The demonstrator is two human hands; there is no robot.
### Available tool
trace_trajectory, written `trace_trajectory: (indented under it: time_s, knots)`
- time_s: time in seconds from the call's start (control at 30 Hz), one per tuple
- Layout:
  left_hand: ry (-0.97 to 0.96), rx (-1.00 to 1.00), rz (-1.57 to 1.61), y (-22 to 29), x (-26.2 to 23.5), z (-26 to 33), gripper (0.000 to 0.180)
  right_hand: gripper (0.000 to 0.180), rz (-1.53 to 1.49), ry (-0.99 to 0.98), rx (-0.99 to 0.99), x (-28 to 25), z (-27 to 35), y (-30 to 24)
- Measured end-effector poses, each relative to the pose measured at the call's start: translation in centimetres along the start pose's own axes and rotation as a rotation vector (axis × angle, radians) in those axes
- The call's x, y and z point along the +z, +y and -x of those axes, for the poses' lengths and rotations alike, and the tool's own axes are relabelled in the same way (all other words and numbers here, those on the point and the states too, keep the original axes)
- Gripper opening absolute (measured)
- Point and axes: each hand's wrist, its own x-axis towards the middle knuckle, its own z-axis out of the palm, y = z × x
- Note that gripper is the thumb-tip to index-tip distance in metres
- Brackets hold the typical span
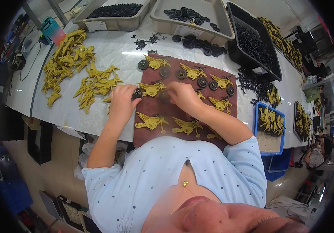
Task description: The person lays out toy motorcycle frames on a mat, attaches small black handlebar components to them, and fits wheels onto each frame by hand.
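Note:
My left hand [123, 98] pinches a small black spoked wheel [137, 93] against the left end of a yellow plastic toy motorcycle body [151, 89]. At that body's other end, my right hand [184, 97] is closed, its fingertips at a blurred black wheel [164, 96]. The body lies on a dark red mat [155, 105]. Behind it on the mat, other yellow bodies [192, 71] have black wheels at both ends. In the front row, yellow bodies [150, 121] lie without wheels. My right forearm hides part of the mat.
Heaps of yellow bodies [68, 56] cover the table's left side. Loose black wheels [204, 46] and small black parts [140, 44] lie beyond the mat. Grey bins [193, 31] and a black bin [268, 69] stand behind. At right is a blue tray [258, 116]; a bottle [52, 31] stands far left.

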Motion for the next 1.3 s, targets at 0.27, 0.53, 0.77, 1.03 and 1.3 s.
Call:
trace_trajectory:
  time_s: [0.27,0.53,0.77,1.03,1.3]
  knots:
    - [-0.015,0.010,-0.025,0.3,0.0,-0.1,0.040,0.013,0.240,0.078,-0.183,0.9,-0.1,1.4]
    - [-0.002,0.022,-0.034,0.7,-0.5,-0.3,0.040,0.013,0.386,0.016,-0.111,1.3,0.0,0.4]
    - [-0.017,0.060,-0.039,0.7,0.1,-0.4,0.038,0.014,0.402,-0.020,-0.111,1.2,-0.3,0.6]
    - [-0.184,0.079,-0.026,0.6,-0.7,-1.3,0.040,0.014,0.421,-0.024,-0.081,0.8,-0.1,0.1]
    - [-0.216,0.077,0.020,1.3,-2.3,-3.0,0.035,0.016,0.621,0.216,-0.044,-5.8,-5.5,5.7]
